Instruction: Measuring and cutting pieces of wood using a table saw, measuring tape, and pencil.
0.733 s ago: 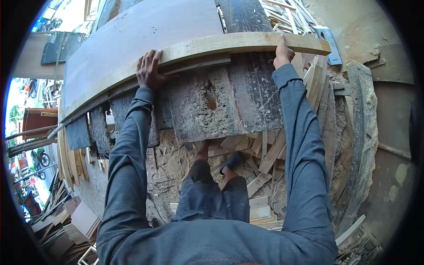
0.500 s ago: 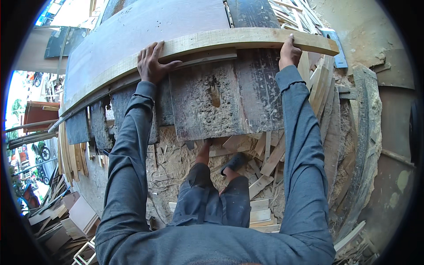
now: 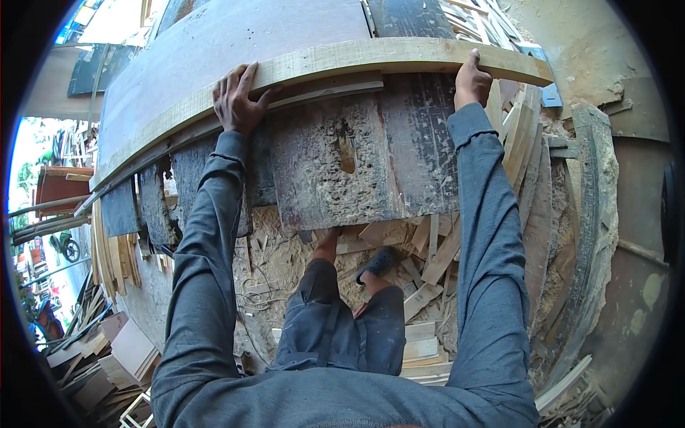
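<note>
A long, pale wooden plank (image 3: 349, 57) lies across the workbench (image 3: 421, 143), bent into a curve by the lens. My left hand (image 3: 239, 101) is on the plank left of the middle, its fingers spread over the upper face and the thumb against the near edge. Toward the plank's right end, my right hand (image 3: 472, 84) grips it with the thumb on top; its other fingers are partly hidden. Under the plank's near edge runs a thinner wooden strip (image 3: 328, 93). The bench's dark front boards are worn, with a rough hole (image 3: 347, 155) in the middle.
A smooth, light panel (image 3: 235, 46) covers the far left of the bench. Scrap wood (image 3: 524, 135) leans at the right, near a blue metal piece (image 3: 551, 96). Offcuts (image 3: 424, 292) and sawdust litter the floor by my feet. More scraps (image 3: 128, 349) are piled lower left.
The plank has shifted slightly away from me, its right end a little farther right. My left hand has moved a bit left and its thumb has drawn in. My right hand still grips the plank.
</note>
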`<state>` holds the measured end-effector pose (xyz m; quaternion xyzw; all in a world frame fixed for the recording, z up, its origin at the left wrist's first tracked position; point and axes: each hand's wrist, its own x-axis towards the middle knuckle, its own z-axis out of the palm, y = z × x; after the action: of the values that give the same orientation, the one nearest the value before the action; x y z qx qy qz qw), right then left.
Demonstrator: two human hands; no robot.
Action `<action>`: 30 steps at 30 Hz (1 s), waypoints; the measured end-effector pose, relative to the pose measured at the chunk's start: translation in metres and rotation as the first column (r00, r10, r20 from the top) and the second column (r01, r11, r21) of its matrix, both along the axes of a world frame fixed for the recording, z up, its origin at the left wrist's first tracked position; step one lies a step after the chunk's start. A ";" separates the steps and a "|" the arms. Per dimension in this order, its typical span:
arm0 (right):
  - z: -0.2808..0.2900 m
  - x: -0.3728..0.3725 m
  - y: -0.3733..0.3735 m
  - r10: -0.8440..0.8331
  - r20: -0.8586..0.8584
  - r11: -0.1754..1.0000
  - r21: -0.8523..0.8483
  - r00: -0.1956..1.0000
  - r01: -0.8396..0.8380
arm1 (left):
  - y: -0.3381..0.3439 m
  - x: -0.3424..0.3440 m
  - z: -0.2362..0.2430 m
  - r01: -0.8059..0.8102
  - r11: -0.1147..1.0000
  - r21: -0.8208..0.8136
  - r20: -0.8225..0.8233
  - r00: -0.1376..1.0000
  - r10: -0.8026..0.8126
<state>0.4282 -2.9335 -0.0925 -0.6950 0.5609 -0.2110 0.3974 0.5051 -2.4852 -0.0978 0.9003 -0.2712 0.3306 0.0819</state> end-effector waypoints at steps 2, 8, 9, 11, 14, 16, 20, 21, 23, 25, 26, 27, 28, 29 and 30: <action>-0.002 0.000 -0.001 0.009 -0.003 1.000 0.008 1.000 -0.009 | 0.000 -0.001 0.000 -0.008 1.000 0.009 -0.011 1.000 0.009; -0.002 -0.002 0.000 0.024 0.002 1.000 -0.011 1.000 -0.024 | 0.000 0.000 -0.001 0.014 1.000 0.005 0.007 1.000 -0.014; -0.002 -0.002 0.000 0.021 0.003 1.000 -0.015 1.000 -0.021 | 0.000 0.001 -0.001 0.012 1.000 0.016 0.003 1.000 -0.012; -0.003 -0.002 0.000 0.021 0.012 1.000 -0.021 1.000 -0.020 | 0.000 0.000 0.001 0.000 0.999 0.037 -0.018 1.000 0.001; -0.007 -0.002 -0.002 0.024 0.152 1.000 0.006 0.988 -0.026 | 0.004 -0.004 0.007 0.092 0.993 0.070 -0.033 0.995 -0.090; -0.010 -0.002 -0.008 0.018 0.278 0.999 0.041 0.960 -0.031 | 0.009 -0.005 0.013 0.143 0.985 0.096 -0.076 0.988 -0.136; -0.009 -0.007 -0.034 -0.015 0.489 0.954 0.267 0.872 -0.133 | 0.008 -0.002 0.020 0.184 0.978 0.101 -0.118 0.978 -0.172; -0.010 -0.011 -0.042 0.000 0.497 0.909 0.361 0.868 -0.207 | 0.008 -0.001 0.021 0.190 0.977 0.098 -0.100 0.978 -0.180; -0.013 -0.015 -0.053 0.053 0.509 0.885 0.374 0.859 -0.277 | 0.008 0.000 0.021 0.197 0.978 0.064 -0.090 0.978 -0.190; -0.015 -0.014 -0.065 0.114 0.517 0.857 0.381 0.848 -0.347 | 0.009 0.002 0.021 0.182 0.981 0.069 -0.122 0.977 -0.173; -0.016 -0.014 -0.068 0.093 0.528 0.817 0.444 0.844 -0.367 | 0.009 0.003 0.021 0.192 0.978 0.075 -0.117 0.976 -0.183; -0.019 -0.015 -0.069 0.066 0.532 0.776 0.505 0.844 -0.379 | 0.009 0.003 0.020 0.194 0.979 0.065 -0.118 0.975 -0.186; -0.021 -0.014 -0.070 0.048 0.549 0.756 0.526 0.834 -0.390 | 0.009 0.005 0.021 0.189 0.981 0.052 -0.123 0.976 -0.182; -0.022 -0.014 -0.071 0.057 0.554 0.749 0.526 0.830 -0.403 | 0.009 0.006 0.020 0.196 0.979 0.052 -0.127 0.974 -0.188; -0.024 -0.015 -0.071 0.060 0.546 0.768 0.510 0.836 -0.388 | 0.009 0.007 0.020 0.199 0.979 0.050 -0.125 0.974 -0.191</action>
<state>0.4133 -3.0048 -0.1163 -0.5172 0.3854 -0.1432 0.7507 0.5118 -2.4761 -0.0777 0.8896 -0.3630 0.2577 0.1019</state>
